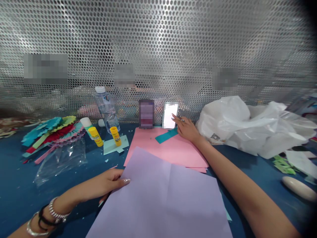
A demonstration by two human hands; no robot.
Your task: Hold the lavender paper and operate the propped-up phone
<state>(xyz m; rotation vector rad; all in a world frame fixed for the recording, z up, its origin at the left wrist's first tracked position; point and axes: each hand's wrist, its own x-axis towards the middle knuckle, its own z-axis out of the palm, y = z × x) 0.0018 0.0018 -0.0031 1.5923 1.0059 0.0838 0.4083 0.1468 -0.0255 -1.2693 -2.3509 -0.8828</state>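
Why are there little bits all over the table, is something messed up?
Small paper scraps litter the blue table near the glue sticks, and a crumpled clear wrapper lies loose. The lilac paper is only creased.
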